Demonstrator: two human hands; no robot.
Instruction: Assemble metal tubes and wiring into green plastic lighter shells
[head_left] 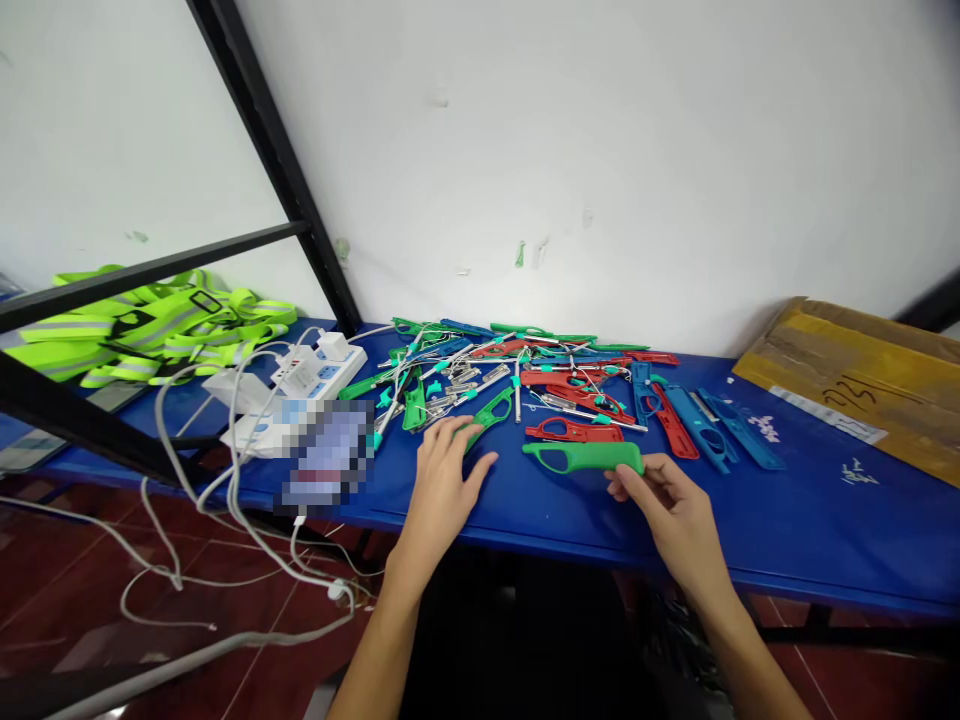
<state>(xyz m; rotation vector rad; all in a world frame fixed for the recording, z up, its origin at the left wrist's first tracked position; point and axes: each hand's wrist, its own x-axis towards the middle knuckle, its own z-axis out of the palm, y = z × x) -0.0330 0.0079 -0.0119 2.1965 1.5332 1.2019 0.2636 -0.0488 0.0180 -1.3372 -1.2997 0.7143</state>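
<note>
The right hand [671,500] pinches the right end of a green handle [581,457] between thumb and fingertips. The handle lies flat on the blue worktop [825,520], near its front edge, with its looped end pointing to 9 o'clock. The left hand [446,470] is released, fingers spread and lying on the worktop. Its fingertips are just beside a smaller green piece [491,410]; whether they touch it cannot be told.

At 12 o'clock from the green handle sits a loose pile [525,375] of red, green and blue plastic parts mixed with thin metal bits. A row of blue parts [705,430] lies at 2 o'clock. A power strip [319,368] lies far off at 9 o'clock and a cardboard box [862,380] at 3 o'clock.

The green handle looks like thin moulded plastic, so it is probably light, stiff and rather smooth. A pinch across the solid right end seems secure enough. The open loop would likely flex more if squeezed.
</note>
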